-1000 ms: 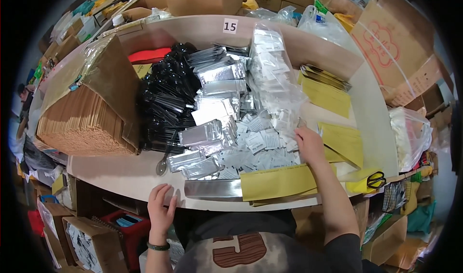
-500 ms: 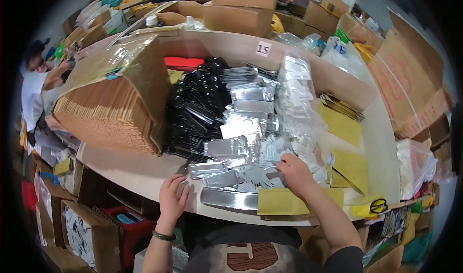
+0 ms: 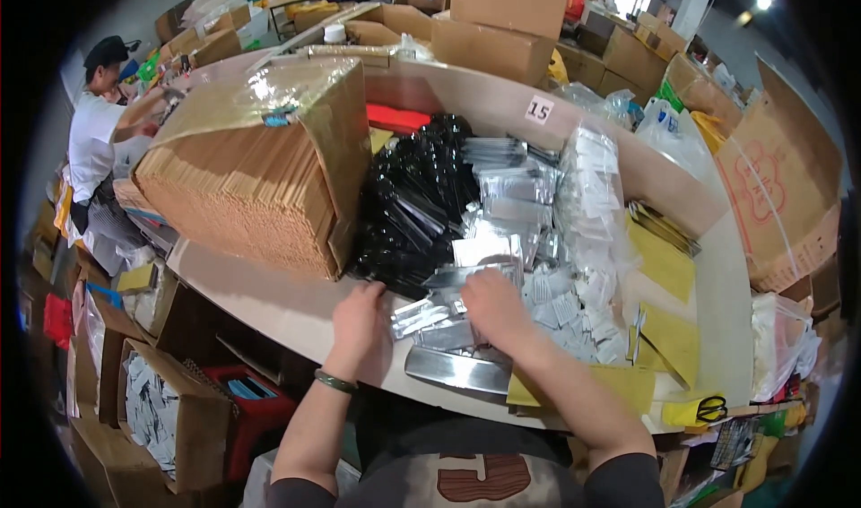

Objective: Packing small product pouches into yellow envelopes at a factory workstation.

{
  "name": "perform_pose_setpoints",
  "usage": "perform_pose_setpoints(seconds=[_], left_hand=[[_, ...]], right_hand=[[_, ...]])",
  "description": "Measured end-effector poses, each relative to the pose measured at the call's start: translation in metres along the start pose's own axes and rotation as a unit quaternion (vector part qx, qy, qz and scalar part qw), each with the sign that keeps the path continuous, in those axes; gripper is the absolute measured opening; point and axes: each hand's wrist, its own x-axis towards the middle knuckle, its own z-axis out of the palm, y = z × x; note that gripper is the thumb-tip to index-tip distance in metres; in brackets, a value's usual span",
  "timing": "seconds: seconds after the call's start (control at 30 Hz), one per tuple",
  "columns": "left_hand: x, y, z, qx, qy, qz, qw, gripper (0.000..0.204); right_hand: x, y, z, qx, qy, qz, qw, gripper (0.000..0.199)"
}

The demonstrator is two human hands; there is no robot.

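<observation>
My left hand [image 3: 359, 321] is closed at the lower edge of the black plastic-wrapped packets [image 3: 414, 199]; what its fingertips grip, if anything, is hidden. Over the rows of flat silver packets [image 3: 446, 335], my right hand [image 3: 495, 309] has its fingers curled on a silver packet [image 3: 453, 277], which lies tilted between my two hands. Just right of that hand spreads a heap of small white-grey slips [image 3: 565, 309]. A curved shiny metal piece [image 3: 457, 370] lies in front of the silver packets at the table's near edge.
A large carton of tightly stacked brown card [image 3: 242, 208] stands left. Clear-bagged white packets [image 3: 592, 194] lie behind the slips. Yellow envelopes [image 3: 662, 347] and black-handled scissors [image 3: 711, 408] are at right. A raised panel [image 3: 448, 86] borders the far side. Another person [image 3: 99, 140] works far left.
My right hand has moved left from the slips to the silver packets. My left hand has come forward to the black packets and its fingers have closed. The whole view has shifted.
</observation>
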Motion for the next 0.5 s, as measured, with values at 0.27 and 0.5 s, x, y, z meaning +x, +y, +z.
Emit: perform_pose_setpoints(seconds=[0.27, 0.5], left_hand=[[-0.029, -0.002, -0.025, -0.013, 0.008, -0.05, 0.999, 0.03], [-0.03, -0.019, -0.032, 0.085, 0.081, -0.066, 0.991, 0.027]], right_hand=[[-0.006, 0.028, -0.066, 0.113, 0.144, 0.275, 0.944, 0.012], [-0.088, -0.057, -0.029, 0.191, -0.01, 0.132, 0.973, 0.025]])
